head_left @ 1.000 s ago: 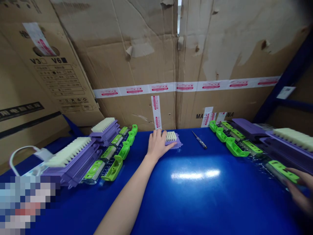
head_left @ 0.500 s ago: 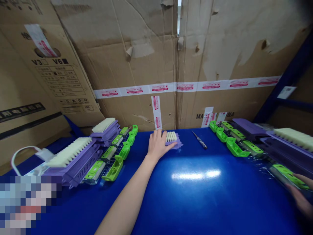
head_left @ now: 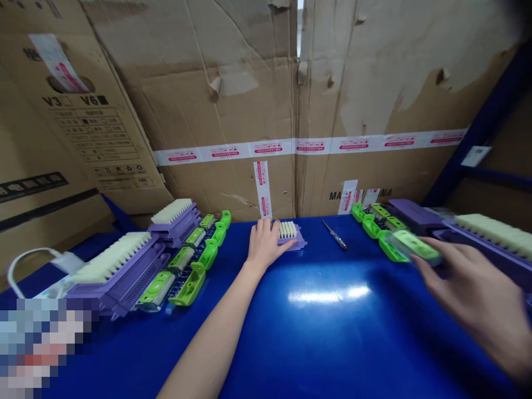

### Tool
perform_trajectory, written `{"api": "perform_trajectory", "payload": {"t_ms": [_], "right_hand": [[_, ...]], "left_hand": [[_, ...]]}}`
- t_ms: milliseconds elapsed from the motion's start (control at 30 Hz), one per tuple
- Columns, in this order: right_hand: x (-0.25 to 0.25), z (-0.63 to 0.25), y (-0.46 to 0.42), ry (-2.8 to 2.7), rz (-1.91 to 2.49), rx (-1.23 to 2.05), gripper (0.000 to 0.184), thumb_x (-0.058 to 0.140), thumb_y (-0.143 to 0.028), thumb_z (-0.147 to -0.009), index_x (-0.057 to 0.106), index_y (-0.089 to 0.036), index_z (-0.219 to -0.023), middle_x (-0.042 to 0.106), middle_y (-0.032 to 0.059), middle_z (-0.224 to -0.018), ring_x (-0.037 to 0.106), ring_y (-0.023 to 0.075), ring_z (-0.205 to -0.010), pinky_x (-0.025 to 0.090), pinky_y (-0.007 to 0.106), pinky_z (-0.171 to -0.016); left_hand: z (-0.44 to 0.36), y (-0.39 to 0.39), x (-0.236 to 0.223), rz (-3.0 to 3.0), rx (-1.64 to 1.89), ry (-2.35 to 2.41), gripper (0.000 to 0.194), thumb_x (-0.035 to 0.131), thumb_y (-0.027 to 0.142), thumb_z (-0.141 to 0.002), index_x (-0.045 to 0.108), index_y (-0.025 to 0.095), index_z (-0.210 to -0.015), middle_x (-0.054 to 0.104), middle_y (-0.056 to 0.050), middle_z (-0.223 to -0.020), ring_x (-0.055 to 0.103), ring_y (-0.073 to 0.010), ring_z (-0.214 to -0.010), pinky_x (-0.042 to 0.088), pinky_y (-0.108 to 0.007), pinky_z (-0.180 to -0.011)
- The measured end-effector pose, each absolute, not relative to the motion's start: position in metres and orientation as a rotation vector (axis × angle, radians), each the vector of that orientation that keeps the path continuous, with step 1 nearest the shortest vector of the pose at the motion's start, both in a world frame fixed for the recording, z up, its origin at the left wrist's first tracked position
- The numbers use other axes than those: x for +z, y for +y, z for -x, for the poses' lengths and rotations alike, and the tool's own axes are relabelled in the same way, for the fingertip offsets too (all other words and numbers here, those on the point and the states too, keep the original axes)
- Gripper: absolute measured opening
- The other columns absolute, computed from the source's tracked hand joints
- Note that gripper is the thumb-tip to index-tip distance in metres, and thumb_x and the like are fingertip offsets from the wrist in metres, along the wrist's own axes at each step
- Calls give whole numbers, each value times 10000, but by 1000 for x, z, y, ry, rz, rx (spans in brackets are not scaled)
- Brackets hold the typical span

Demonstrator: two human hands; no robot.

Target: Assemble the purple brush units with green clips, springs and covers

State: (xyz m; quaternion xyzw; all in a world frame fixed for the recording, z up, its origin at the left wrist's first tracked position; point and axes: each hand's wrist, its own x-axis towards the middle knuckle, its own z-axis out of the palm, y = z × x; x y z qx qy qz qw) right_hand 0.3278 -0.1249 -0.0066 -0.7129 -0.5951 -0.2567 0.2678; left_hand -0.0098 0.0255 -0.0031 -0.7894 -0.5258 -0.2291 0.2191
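Pinched between thumb and fingers, a green-topped block [head_left: 413, 245] blurs in the right hand [head_left: 469, 285], between three and four o'clock in view. The left hand [head_left: 264, 244] lies over a purple brush [head_left: 288, 230] near the clock's centre; whether it clenches, I cannot tell. Handling the block seems the step; moving it calls for steady fingers. A cardboard box [head_left: 110, 124] at ten o'clock hides any contents.

Kinda dim overall, tbh. Hard white glare on blue tabletop [head_left: 299, 343], right hand [head_left: 474, 288] motion-blurred, dark shadow beside it, edges stretched wide-angle, bottom-left corner pixelated.
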Motion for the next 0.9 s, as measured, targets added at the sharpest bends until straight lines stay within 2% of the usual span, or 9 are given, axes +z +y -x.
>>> {"api": "perform_trajectory", "payload": {"t_ms": [67, 133, 300, 467, 600, 767, 900], "right_hand": [[16, -292, -87, -1707, 1923, -639, 364, 470, -382, -872, 578, -199, -1167, 620, 116, -1014, 615, 254, -842, 471, 331, -659], [27, -266, -56, -1802, 1978, -595, 350, 455, -320, -883, 578, -154, -1166, 613, 126, -980, 613, 244, -810, 461, 324, -670], [19, -246, -18, -1961, 2157, -454, 344, 419, -265, -893, 554, -148, -1186, 592, 147, -1011, 608, 255, -884, 439, 307, -674], [16, -246, -7, -1960, 2230, -359, 370, 381, -283, -898, 524, -158, -1216, 578, 153, -1087, 622, 264, -885, 436, 311, -641], [18, -244, -5, -1979, 2247, -383, 387, 393, -246, -868, 505, -177, -1231, 593, 139, -1109, 621, 271, -877, 436, 322, -628], [13, -246, 4, -2072, 2183, -572, 383, 411, -181, -843, 519, -147, -1209, 625, 147, -1128, 541, 291, -1049, 415, 351, -754], [11, -248, 10, -2128, 2156, -615, 395, 382, -142, -859, 507, -128, -1233, 680, 149, -983, 568, 274, -996, 371, 366, -778]], "left_hand": [[10, 25, -3, 2179, -639, -1462, 655, 384, 701, -805, 571, 153, -1113, 556, -141, -1061, 492, -291, -988, 401, -381, -752], [10, 24, -3, 2176, -646, -1461, 653, 388, 702, -803, 572, 157, -1112, 557, -136, -1055, 494, -290, -987, 404, -382, -751], [10, 26, -3, 2183, -667, -1451, 661, 391, 710, -794, 577, 159, -1110, 557, -136, -1049, 498, -289, -978, 414, -390, -754], [11, 30, -6, 2186, -696, -1455, 689, 395, 722, -784, 574, 154, -1132, 564, -151, -1098, 508, -295, -1003, 412, -397, -797], [11, 32, -10, 2190, -713, -1458, 729, 379, 734, -783, 559, 140, -1164, 591, -156, -1128, 529, -293, -1017, 397, -401, -846], [11, 32, -10, 2202, -714, -1448, 715, 382, 724, -791, 561, 138, -1161, 623, -146, -1091, 554, -291, -995, 395, -397, -831], [11, 31, -9, 2208, -725, -1442, 701, 396, 716, -791, 565, 140, -1153, 627, -144, -1087, 555, -290, -996, 391, -395, -825]]}}
